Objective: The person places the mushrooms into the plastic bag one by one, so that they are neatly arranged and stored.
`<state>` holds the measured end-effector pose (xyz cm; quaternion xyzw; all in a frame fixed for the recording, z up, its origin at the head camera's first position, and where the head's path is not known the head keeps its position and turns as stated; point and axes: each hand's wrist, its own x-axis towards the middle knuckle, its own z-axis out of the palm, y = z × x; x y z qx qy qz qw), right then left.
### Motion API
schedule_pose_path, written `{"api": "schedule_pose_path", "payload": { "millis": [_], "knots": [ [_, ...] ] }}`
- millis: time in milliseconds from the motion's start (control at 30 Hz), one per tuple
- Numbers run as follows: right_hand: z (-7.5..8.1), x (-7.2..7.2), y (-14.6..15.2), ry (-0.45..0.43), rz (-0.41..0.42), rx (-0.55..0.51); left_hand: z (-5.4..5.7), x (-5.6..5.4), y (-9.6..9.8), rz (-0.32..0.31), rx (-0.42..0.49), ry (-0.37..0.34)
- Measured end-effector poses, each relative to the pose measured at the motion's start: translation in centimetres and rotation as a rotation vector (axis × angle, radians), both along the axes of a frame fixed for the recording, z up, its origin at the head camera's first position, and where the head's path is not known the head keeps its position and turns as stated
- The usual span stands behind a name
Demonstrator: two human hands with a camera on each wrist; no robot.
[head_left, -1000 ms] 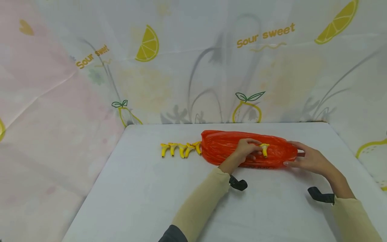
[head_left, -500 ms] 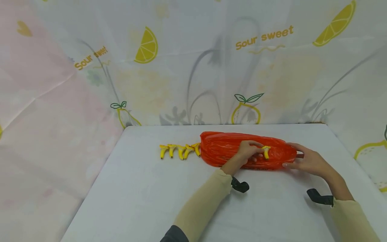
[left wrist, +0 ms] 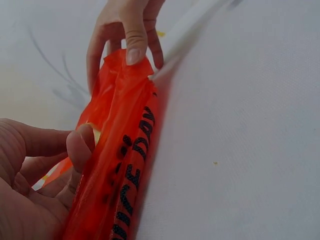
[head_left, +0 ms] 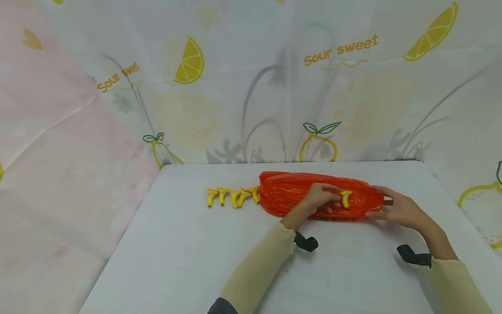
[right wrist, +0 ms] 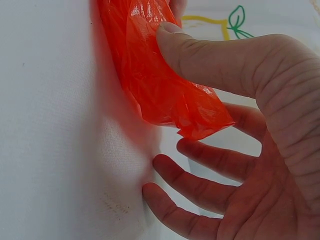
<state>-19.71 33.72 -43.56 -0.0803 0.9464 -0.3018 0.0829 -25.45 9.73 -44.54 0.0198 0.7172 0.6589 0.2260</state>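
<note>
Citrus-printed cloth backdrop (head_left: 231, 96) noted behind a white tabletop (head_left: 188, 253). One small banana-like piece (head_left: 345, 199), yellow, is located over the face of a red plastic bag (head_left: 288, 189), toward the bag's right end. Left hand (head_left: 319, 198) pinches that piece between thumb and finger. Right hand (head_left: 404, 212) grasps the bag's right end, thumb on the near side, fingers curved behind. Five similar yellow pieces (head_left: 234, 198) lie in a row left of the bag; whether the nearest touches it cannot be determined. Risks, as judged: a loosened pinch could let the piece slide down the slick film; a hard tug could tear the thin plastic; a leftward shove of the bag could disarrange the row.
</note>
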Motion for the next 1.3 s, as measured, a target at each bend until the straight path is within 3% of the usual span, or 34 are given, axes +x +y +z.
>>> {"api": "schedule_pose_path", "payload": {
  "millis": [133,467,867,1300],
  "knots": [
    [0.1,0.1,-0.1,-0.001,-0.002,0.001,0.1,0.1,-0.8,-0.047,0.032,0.015],
    [0.4,0.1,-0.2,-0.018,-0.006,0.000,0.3,0.1,-2.6,-0.096,0.070,0.055],
    [0.2,0.1,-0.2,-0.029,-0.007,0.003,0.5,0.0,-6.2,-0.145,0.038,0.092],
    [0.2,0.1,-0.1,-0.025,-0.001,0.008,1.7,-0.1,-10.0,-0.186,-0.005,0.120]
  ]
}}
